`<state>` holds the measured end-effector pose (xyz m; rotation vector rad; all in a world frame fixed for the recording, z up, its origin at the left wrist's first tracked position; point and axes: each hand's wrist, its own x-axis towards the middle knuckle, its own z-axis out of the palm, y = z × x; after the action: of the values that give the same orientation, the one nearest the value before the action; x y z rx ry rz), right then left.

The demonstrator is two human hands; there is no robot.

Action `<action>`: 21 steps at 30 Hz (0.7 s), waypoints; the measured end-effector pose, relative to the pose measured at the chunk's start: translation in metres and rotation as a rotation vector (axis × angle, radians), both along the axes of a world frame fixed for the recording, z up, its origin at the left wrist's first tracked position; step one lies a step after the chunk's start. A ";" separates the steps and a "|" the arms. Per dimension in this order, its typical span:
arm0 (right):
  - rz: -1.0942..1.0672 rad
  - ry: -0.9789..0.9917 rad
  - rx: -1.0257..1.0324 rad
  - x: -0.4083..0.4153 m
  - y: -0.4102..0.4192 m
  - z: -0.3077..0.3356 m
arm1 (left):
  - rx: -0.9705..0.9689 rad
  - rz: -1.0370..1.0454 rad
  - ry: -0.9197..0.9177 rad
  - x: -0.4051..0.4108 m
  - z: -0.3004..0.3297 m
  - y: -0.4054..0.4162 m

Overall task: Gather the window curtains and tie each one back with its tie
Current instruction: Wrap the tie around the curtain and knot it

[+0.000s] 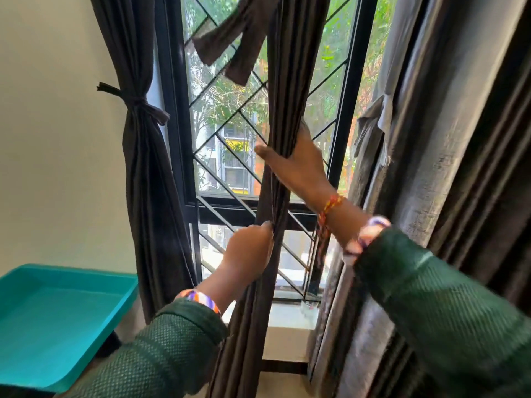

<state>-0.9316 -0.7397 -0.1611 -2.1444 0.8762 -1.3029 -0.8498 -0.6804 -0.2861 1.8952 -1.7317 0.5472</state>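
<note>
Middle curtain (275,116): dark brown, bunched into a narrow column before the window (230,133), hanging down past the sill.
Right hand (298,165): wrapped round the bunch, thumb on the left side, fingers hidden behind the cloth.
Left hand (251,248): lower down, fingers (267,225) pinching the folds.
Loose tie (230,41): two brown strips dangling at upper centre.
Left curtain (143,156): bound by its tie (138,103).
Right curtain (431,139): hanging loose.
Teal tray (57,320): lower left.
</note>
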 end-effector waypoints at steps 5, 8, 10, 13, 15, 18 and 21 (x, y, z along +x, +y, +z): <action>-0.173 -0.028 -0.100 0.007 -0.010 0.070 | 0.177 0.035 -0.123 -0.009 0.006 -0.002; -0.209 -0.004 -0.142 0.007 -0.009 0.091 | 0.282 0.050 -0.194 -0.014 0.015 0.000; -0.212 0.042 -0.164 0.006 -0.008 0.099 | 0.333 0.057 -0.261 -0.016 0.024 0.000; -0.205 0.141 -0.184 -0.001 -0.005 0.103 | 0.366 0.049 -0.299 -0.019 0.041 0.001; -0.207 0.192 -0.204 -0.010 -0.002 0.102 | 0.375 0.032 -0.283 -0.017 0.049 0.000; -0.182 0.225 -0.209 -0.022 -0.004 0.103 | 0.352 0.035 -0.234 -0.010 0.065 0.000; -0.150 0.229 -0.199 -0.033 -0.009 0.104 | 0.149 0.019 0.005 -0.004 0.102 0.000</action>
<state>-0.9644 -0.7486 -0.0572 -2.4622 1.0554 -1.2794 -0.8542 -0.6804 -0.1842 2.0148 -1.7969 0.4310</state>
